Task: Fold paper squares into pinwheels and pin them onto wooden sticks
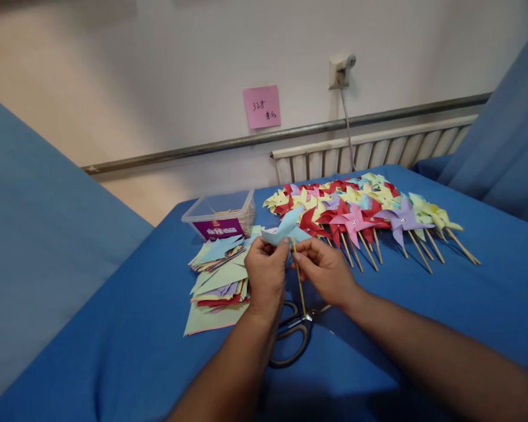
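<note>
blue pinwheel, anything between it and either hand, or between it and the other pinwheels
Nothing visible: the left hand pinches the blue pinwheel, and the right hand is at its stick. Nothing visible stands between it and the other pinwheels beyond; the scissors lie nearer the person.

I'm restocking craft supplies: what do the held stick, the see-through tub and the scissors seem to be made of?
Stick: matte, straw-coloured, so probably bamboo or wood.
Tub: likely smooth plastic, its walls translucent.
Scissors: shiny, metallic pivot; dark handles, perhaps plastic.
</note>
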A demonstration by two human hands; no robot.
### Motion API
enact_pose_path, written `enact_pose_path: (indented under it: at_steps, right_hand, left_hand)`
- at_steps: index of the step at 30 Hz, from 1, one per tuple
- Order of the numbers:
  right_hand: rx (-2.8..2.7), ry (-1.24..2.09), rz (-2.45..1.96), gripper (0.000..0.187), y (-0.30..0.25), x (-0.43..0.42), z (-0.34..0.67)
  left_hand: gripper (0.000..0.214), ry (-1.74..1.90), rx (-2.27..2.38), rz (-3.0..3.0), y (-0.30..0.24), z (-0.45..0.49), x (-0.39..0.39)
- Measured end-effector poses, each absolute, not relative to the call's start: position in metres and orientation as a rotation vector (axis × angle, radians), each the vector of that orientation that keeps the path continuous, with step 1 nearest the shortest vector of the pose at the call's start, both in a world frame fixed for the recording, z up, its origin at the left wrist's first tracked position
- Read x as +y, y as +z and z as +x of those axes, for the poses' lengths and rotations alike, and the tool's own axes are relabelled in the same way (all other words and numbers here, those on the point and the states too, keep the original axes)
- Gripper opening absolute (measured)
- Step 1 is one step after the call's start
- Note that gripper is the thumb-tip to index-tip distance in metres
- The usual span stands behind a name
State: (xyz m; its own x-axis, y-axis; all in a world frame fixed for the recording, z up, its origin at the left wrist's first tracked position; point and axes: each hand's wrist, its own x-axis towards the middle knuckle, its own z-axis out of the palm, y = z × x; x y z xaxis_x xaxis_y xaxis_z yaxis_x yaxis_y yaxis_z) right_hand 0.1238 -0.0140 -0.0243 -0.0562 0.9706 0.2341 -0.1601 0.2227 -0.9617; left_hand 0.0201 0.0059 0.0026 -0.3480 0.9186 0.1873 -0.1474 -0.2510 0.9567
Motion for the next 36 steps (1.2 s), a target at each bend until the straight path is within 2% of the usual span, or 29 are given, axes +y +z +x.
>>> enact_pose_path:
  at_steps: [10, 36]
  right_hand:
    - [-1.229, 1.139, -0.921, 0.021, -0.02, -0.015, 0.125]
    - [-1.207, 1.187, -0.885, 0.019, -0.024, -0.016, 0.124]
  left_hand:
    - [0.02, 1.667, 1.248, 1.243, 0.006, 0.021, -0.002]
    - [0.016, 1.639, 1.426, 1.399, 0.007, 0.02, -0.005]
